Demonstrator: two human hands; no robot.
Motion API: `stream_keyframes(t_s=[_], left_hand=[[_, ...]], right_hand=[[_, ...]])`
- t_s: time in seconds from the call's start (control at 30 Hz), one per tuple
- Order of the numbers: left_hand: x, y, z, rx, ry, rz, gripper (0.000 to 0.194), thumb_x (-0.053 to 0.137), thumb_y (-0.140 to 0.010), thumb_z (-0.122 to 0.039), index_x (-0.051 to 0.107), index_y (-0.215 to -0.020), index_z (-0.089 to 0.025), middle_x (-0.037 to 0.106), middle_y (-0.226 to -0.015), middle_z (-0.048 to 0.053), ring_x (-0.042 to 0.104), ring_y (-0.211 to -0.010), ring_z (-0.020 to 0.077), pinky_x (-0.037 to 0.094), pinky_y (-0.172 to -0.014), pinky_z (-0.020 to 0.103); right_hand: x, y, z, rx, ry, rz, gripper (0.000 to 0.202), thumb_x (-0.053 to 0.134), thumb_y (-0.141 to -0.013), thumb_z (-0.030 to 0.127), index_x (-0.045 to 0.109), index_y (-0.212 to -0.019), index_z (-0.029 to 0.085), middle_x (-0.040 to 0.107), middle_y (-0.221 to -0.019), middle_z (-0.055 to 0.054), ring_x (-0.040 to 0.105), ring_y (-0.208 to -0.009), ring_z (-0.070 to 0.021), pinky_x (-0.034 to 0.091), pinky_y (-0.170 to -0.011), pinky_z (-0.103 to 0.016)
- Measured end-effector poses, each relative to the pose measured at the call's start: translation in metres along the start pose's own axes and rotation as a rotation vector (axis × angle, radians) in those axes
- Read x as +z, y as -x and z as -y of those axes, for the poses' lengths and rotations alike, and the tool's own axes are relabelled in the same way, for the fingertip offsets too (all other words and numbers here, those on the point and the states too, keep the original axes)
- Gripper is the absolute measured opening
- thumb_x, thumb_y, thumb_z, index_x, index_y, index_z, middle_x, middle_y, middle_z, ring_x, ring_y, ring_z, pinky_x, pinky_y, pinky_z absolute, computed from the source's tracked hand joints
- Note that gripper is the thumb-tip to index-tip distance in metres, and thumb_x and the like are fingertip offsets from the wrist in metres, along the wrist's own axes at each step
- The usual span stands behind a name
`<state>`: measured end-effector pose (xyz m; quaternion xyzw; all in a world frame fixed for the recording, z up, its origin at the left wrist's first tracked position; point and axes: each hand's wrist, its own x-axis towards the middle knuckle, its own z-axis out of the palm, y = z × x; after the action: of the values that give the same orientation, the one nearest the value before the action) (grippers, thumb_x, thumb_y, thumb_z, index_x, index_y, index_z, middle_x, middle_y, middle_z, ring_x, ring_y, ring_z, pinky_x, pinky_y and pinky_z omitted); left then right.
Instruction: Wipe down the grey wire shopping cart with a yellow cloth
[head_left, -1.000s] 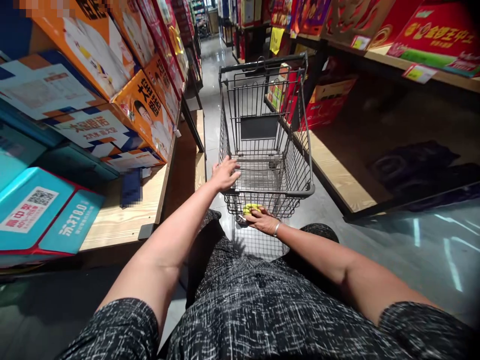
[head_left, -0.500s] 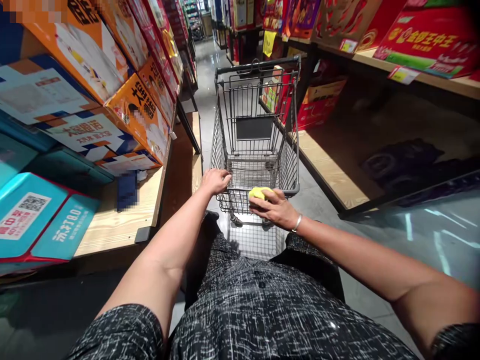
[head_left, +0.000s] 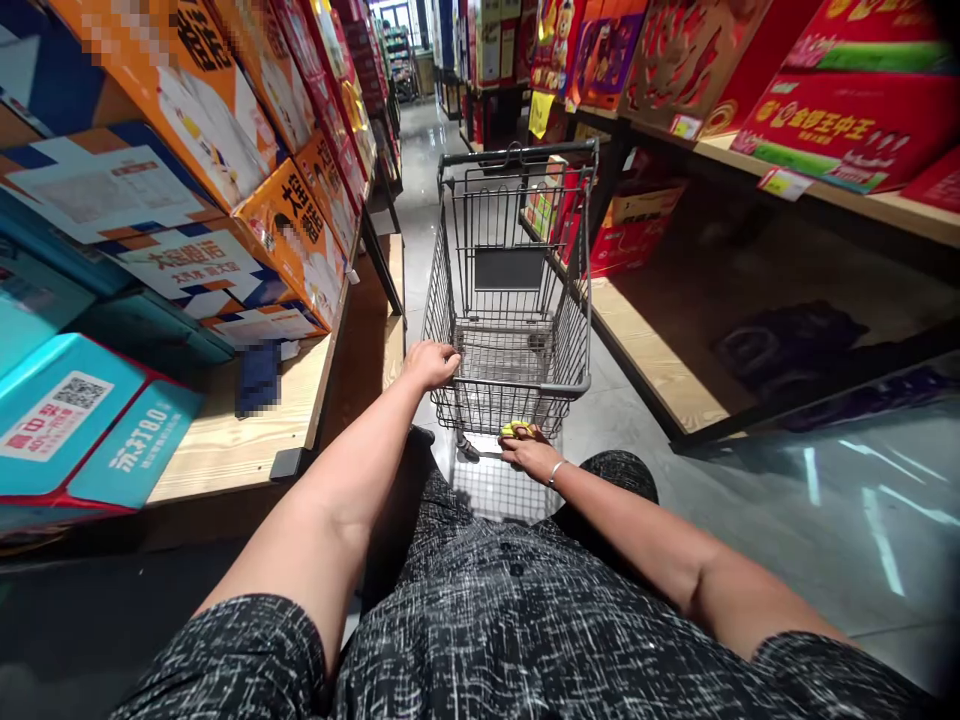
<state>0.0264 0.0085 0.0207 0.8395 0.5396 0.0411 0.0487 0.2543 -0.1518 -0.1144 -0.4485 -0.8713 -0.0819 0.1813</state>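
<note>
on the left, orange boxes [head_left: 300,235] and a teal box [head_left: 71,420] sit on a wooden shelf [head_left: 247,440]. the left hand [head_left: 431,365] is at the near left corner of the wire cart [head_left: 506,385], its fingers bent together over the rim. to its right, lower down, the right hand [head_left: 531,455] pinches a yellow cloth [head_left: 517,430] between its fingers, against the cart's near end; it looks like cloth, though it is small here. red boxes [head_left: 832,130] fill the right-hand shelf [head_left: 847,195].
</note>
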Motion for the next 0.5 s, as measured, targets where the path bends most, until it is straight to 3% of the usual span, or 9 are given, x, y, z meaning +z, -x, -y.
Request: stream_keyframes(t_s=[0.13, 0.23, 0.3, 0.4, 0.5], left_hand=[[0.001, 0.0, 0.007, 0.012, 0.007, -0.038, 0.038, 0.043, -0.098, -0.04, 0.079, -0.101, -0.027, 0.078, -0.113, 0.006, 0.064, -0.117, 0.0295, 0.042, -0.112, 0.05], [-0.001, 0.004, 0.002, 0.005, 0.0, -0.143, 0.032, 0.046, -0.097, -0.031, 0.077, -0.107, -0.03, 0.076, -0.12, 0.006, 0.056, -0.131, 0.0303, 0.023, -0.124, 0.059], [-0.004, 0.008, -0.009, 0.01, 0.012, -0.182, 0.036, 0.049, -0.094, -0.023, 0.073, -0.12, -0.029, 0.073, -0.125, 0.008, 0.052, -0.136, 0.0316, 0.018, -0.126, 0.058], [-0.007, 0.016, -0.031, 0.043, 0.118, -0.111, 0.046, 0.044, -0.099, -0.024, 0.061, -0.142, -0.024, 0.071, -0.128, 0.011, 0.059, -0.129, 0.0302, 0.038, -0.116, 0.048], [-0.005, 0.023, -0.043, 0.155, 0.119, 0.063, 0.046, 0.034, -0.106, -0.045, 0.066, -0.136, -0.028, 0.076, -0.119, 0.007, 0.068, -0.114, 0.0289, 0.049, -0.1, 0.043]], right_hand=[[-0.049, -0.012, -0.019, -0.143, 0.02, -0.077, 0.024, 0.071, -0.092, 0.027, 0.077, -0.11, 0.043, 0.071, -0.129, 0.005, 0.048, -0.121, -0.0234, 0.041, -0.096, -0.038], [-0.087, -0.028, -0.031, -0.06, 0.088, -0.221, 0.039, 0.063, -0.098, 0.024, 0.069, -0.131, 0.044, 0.064, -0.142, 0.002, 0.038, -0.134, -0.0279, 0.038, -0.106, -0.046], [-0.098, -0.037, -0.034, -0.002, 0.112, -0.231, 0.042, 0.061, -0.098, 0.02, 0.068, -0.134, 0.041, 0.063, -0.143, 0.0, 0.037, -0.136, -0.029, 0.039, -0.109, -0.049], [-0.096, -0.038, -0.041, 0.005, 0.09, -0.164, 0.041, 0.06, -0.098, 0.017, 0.07, -0.131, 0.039, 0.062, -0.143, -0.001, 0.037, -0.137, -0.0292, 0.043, -0.108, -0.051], [-0.097, -0.024, -0.061, -0.074, 0.048, -0.144, 0.038, 0.06, -0.097, 0.016, 0.072, -0.127, 0.036, 0.063, -0.14, -0.001, 0.039, -0.134, -0.0278, 0.047, -0.108, -0.049]])
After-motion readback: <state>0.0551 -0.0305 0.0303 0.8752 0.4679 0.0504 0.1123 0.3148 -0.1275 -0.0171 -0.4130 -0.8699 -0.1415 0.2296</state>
